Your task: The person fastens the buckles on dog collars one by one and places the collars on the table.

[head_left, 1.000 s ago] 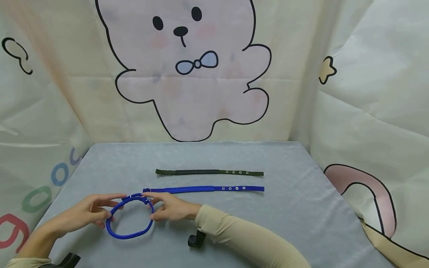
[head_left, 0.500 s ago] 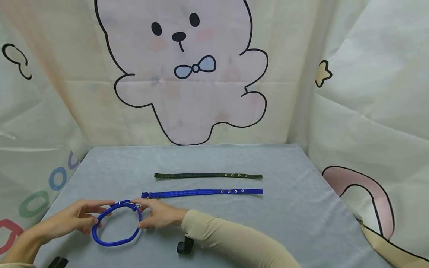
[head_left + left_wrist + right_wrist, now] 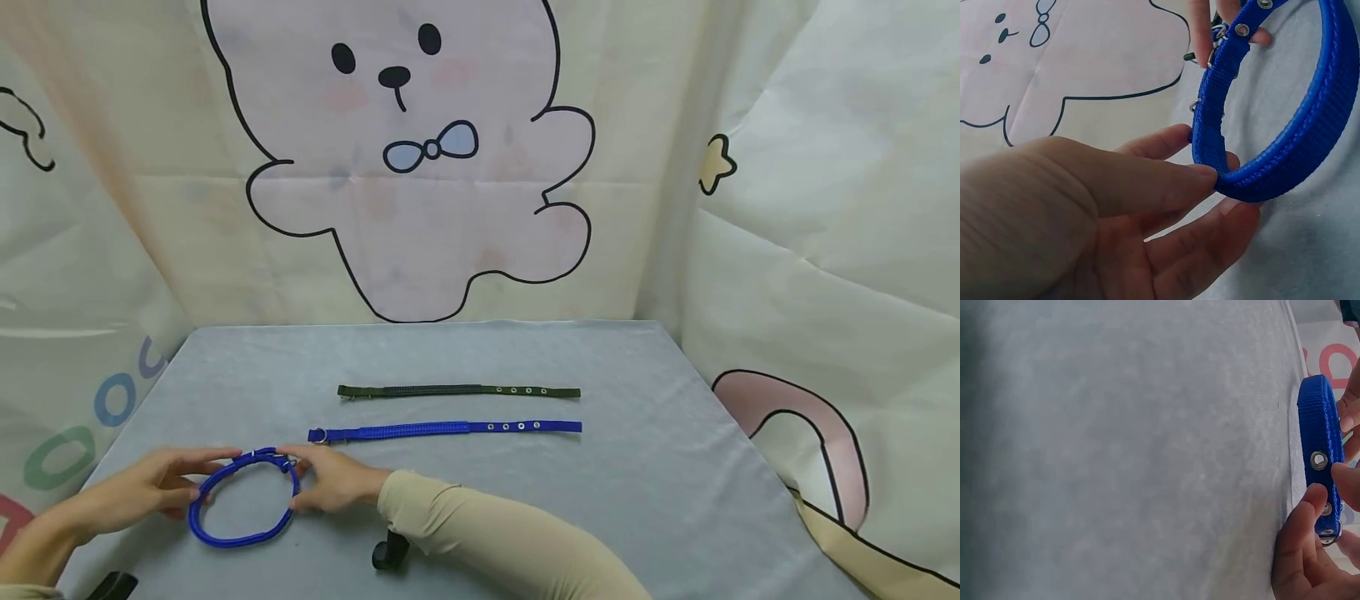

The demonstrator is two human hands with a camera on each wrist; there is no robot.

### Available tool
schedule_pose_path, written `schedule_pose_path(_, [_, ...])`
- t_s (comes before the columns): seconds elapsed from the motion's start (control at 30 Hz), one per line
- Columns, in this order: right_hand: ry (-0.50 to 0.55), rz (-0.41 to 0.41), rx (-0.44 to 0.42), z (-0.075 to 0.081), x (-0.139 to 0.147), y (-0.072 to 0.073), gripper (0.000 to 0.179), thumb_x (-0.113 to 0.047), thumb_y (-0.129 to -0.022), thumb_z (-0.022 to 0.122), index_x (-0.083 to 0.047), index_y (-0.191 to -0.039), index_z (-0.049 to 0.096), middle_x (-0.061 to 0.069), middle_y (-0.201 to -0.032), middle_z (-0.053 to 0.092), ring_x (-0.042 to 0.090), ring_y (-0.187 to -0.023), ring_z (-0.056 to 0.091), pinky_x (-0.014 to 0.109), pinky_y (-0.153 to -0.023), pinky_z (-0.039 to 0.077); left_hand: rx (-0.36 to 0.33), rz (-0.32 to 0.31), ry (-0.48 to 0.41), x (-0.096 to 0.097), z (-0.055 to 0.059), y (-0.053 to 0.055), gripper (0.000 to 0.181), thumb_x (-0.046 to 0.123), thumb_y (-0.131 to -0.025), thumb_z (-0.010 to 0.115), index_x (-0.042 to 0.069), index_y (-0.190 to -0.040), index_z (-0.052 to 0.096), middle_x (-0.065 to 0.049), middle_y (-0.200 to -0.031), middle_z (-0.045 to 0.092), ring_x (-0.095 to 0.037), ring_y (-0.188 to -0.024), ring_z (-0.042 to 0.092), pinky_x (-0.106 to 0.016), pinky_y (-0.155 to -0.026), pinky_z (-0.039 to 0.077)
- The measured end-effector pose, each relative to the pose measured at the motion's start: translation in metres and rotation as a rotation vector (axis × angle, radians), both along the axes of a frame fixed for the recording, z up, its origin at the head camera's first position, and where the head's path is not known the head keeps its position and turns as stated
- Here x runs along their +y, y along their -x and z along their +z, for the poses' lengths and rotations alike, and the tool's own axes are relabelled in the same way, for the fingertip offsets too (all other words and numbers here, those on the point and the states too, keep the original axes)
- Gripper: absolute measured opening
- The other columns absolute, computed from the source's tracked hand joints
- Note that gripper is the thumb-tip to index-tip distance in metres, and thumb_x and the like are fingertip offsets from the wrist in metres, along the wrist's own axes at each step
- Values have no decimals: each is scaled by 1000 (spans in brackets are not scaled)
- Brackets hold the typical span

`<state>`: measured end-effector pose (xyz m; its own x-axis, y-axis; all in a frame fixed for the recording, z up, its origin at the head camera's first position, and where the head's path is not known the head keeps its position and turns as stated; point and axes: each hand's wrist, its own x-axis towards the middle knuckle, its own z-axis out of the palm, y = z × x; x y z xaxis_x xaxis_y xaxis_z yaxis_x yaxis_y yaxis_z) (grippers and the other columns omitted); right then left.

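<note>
A blue pet collar [image 3: 238, 541], buckled into a loop, is held between both hands at the front left of the table. My left hand [image 3: 161, 487] pinches its left side; in the left wrist view the thumb presses the collar [image 3: 1294, 156] against the fingers. My right hand [image 3: 333, 479] grips its right side by the metal buckle and ring. In the right wrist view the collar [image 3: 1317, 415] shows metal eyelets near the right hand's fingers [image 3: 1297, 540]. Behind the hands a second blue collar [image 3: 420, 429] lies straight, with a green collar [image 3: 435, 390] behind it.
Grey cloth covers the table [image 3: 615, 467]. A curtain with a cartoon bear [image 3: 450, 225] hangs behind the far edge, and printed curtains flank both sides. Black wrist mounts [image 3: 390, 552] show under the sleeves.
Both hands and the looped collar have shifted left in the head view, which itself has turned slightly. Their grip looks the same. The two flat collars stay on the table.
</note>
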<state>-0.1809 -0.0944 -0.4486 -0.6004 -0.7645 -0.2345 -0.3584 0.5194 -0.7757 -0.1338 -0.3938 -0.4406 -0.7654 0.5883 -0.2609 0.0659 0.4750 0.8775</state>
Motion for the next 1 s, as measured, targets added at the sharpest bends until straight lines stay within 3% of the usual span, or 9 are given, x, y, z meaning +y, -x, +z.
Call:
schedule_pose_path(0.03, [-4,-1,3,-1,0,0,78,-12,-90,77,-30,-156,39,-5,-126,65,-1,-97,57,16,-84,44,2,-4,-12,0,-1,0,54,1,-103,48,0,-155,35,-51,-141,38,1,-102,62,-32,-72,58])
schedule_pose_path(0.07, [-8,1,10,-1,0,0,78,-12,-90,77,-30,-156,39,-5,-127,65,-1,-103,57,15,-87,45,0,-5,-26,0,-3,-1,54,0,-102,48,0,-155,35,-41,-144,45,2,-103,62,-31,-72,58])
schedule_pose_path(0.17, [-35,8,44,-1,-2,-1,77,-14,-91,76,-31,-156,38,-5,-128,64,-1,-112,58,16,-92,46,12,-14,-70,-1,-6,0,56,-4,-100,49,-2,-154,35,1,-146,58,7,-107,59,-29,-74,56])
schedule_pose_path(0.27, [-79,29,105,0,-5,-2,76,-18,-92,75,-31,-157,37,-7,-131,64,-1,-118,57,16,-96,46,15,-11,-89,-2,-10,0,58,-6,-97,51,-3,-153,36,38,-135,52,15,-114,54,-22,-80,54])
schedule_pose_path(0.57, [-135,39,203,4,-8,-6,74,-22,-94,74,-28,-157,36,-8,-136,63,-3,-120,57,12,-97,44,82,23,-31,-4,-12,0,56,-4,-95,57,-7,-149,42,38,-131,52,19,-113,51,-14,-84,52])
schedule_pose_path(0.87, [-167,28,239,6,-9,-9,71,-23,-94,74,-29,-156,40,-9,-135,65,-3,-121,58,13,-98,45,168,-14,4,-4,-18,4,52,-6,-94,59,-9,-144,47,43,-127,50,16,-109,54,-14,-81,51])
schedule_pose_path(0.93, [-159,30,238,5,-9,-8,69,-23,-93,75,-28,-155,42,-8,-136,65,-2,-121,58,13,-99,45,165,-11,13,-4,-18,4,52,-5,-94,60,-10,-144,46,38,-128,55,16,-108,54,-14,-81,51])
schedule_pose_path(1.0, [-136,26,215,4,-7,-6,67,-23,-94,74,-27,-153,44,-7,-136,65,-2,-122,58,14,-99,45,173,-7,34,-3,-18,5,51,-3,-95,60,-10,-144,46,18,-132,65,16,-108,55,-14,-80,51])
